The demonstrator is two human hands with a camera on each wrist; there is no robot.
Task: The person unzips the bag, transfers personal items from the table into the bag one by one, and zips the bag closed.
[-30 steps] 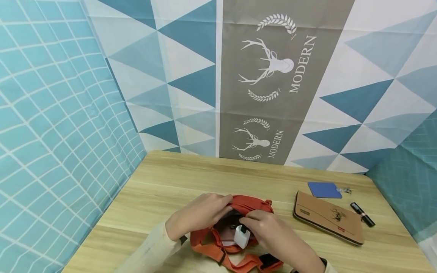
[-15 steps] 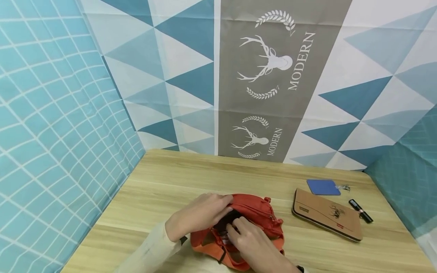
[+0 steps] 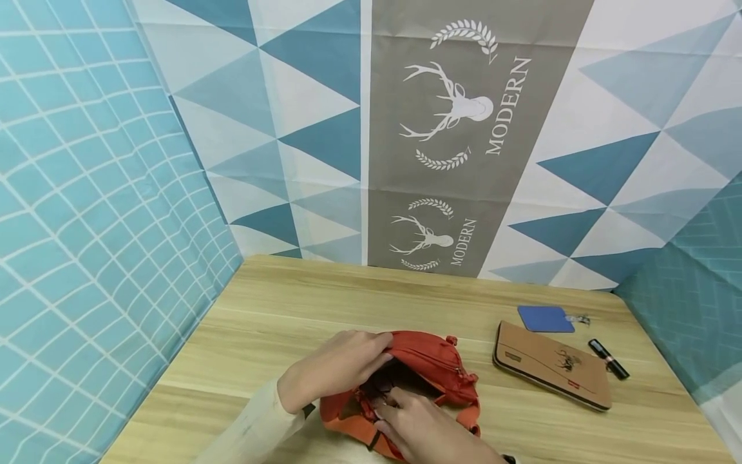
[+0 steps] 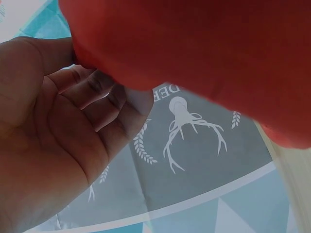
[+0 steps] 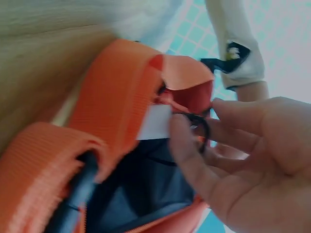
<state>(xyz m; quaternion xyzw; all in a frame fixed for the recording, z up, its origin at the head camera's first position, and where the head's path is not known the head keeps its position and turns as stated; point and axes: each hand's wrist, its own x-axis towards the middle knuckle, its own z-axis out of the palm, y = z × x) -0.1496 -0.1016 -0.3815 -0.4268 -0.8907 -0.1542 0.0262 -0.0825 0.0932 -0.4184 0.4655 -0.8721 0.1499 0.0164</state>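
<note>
A red waist bag (image 3: 426, 351) with an orange strap (image 5: 114, 82) lies on the table, its mouth open and dark inside. My left hand (image 3: 336, 364) grips the bag's upper rim; in the left wrist view, its thumb and fingers (image 4: 104, 109) meet the red fabric (image 4: 194, 48). Reaching into the mouth, my right hand (image 3: 426, 425) has bent fingers. The right wrist view shows a thin black cord (image 5: 208, 132) at those fingertips, pinched as far as I can see. Beside the thumb tip is a white piece (image 5: 156, 122), partly hidden by the strap. Deeper contents are hidden.
To the bag's right lies a brown zip case (image 3: 551, 367) with a deer print. Behind it sits a blue card holder (image 3: 545, 318) with a metal clip. A black tube (image 3: 608, 358) lies at the case's right end. Patterned cloth (image 3: 313, 129) walls the back.
My right hand has moved left and down into the bag's mouth. The white block with a black end, held above the opening earlier, has dropped from the head view. My left hand keeps its grip.
</note>
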